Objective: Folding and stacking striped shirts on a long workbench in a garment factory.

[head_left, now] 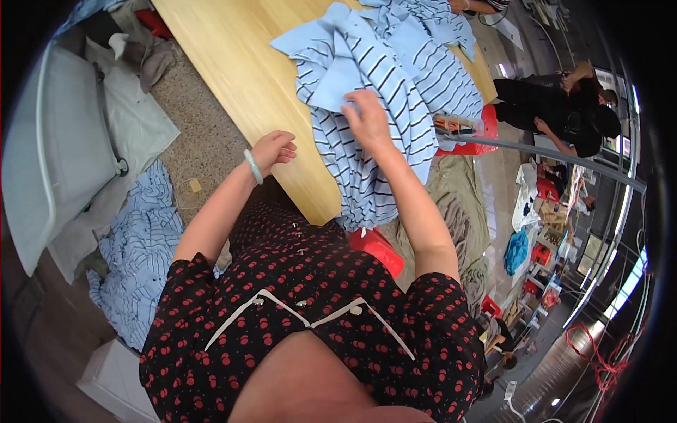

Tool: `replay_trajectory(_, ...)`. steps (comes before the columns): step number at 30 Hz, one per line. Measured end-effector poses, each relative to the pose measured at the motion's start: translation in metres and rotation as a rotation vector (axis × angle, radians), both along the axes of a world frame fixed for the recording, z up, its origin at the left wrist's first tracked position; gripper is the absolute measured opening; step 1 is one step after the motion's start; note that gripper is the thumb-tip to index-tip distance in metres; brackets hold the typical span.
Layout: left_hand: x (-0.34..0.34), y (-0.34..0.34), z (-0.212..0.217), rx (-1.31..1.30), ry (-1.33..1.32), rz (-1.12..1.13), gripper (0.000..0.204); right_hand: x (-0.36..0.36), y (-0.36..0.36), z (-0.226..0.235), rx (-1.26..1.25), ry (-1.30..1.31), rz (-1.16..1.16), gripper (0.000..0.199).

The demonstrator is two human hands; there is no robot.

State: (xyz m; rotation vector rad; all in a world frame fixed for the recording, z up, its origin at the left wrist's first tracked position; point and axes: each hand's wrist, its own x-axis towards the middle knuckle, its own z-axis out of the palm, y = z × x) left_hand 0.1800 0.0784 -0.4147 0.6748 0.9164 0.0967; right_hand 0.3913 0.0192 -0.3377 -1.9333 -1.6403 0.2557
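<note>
Light blue garments (pixel 409 84) with dark and white stripes lie in a loose heap on a pale wooden table (pixel 233 63). A plain light blue flap of cloth (pixel 335 84) is folded over the stripes near the top. My right hand (pixel 368 123) is over this heap, fingers bent and apart beside the plain flap; whether the fingertips touch it I cannot tell. At the table's near left edge is my left hand (pixel 273 151), its fingers loosely curled with nothing in them. A pale bracelet (pixel 253 168) circles that wrist.
Another heap of striped cloth (pixel 141 247) lies on the floor at left, near a grey-white wheeled bin (pixel 63 148). Right of the table are a red stool (pixel 486 130), a metal rail (pixel 550 151) and olive cloth (pixel 455 204). Other people (pixel 564 113) are farther off.
</note>
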Motion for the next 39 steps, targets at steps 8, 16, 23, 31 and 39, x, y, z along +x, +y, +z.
replay_trajectory(8,0.020,0.007,-0.001,-0.018,0.051,-0.087,0.023,0.078,-0.009,-0.002,-0.297,-0.401,-0.585,0.025)
replay_trajectory(16,0.058,0.035,0.033,0.013,-0.096,-0.056,0.018,0.056,-0.029,0.009,0.143,-0.235,-0.392,0.015)
replay_trajectory(23,0.063,0.025,0.035,0.084,-0.045,-0.141,0.018,0.091,-0.049,-0.021,0.119,-0.157,-0.658,0.021)
replay_trajectory(31,0.067,0.040,0.045,0.060,-0.113,-0.106,0.018,0.023,-0.089,0.067,0.315,0.096,-0.431,0.011)
replay_trajectory(39,0.084,0.040,0.004,-0.363,-0.209,-0.011,0.058,-0.027,-0.169,0.083,-0.017,0.222,-0.332,0.011)
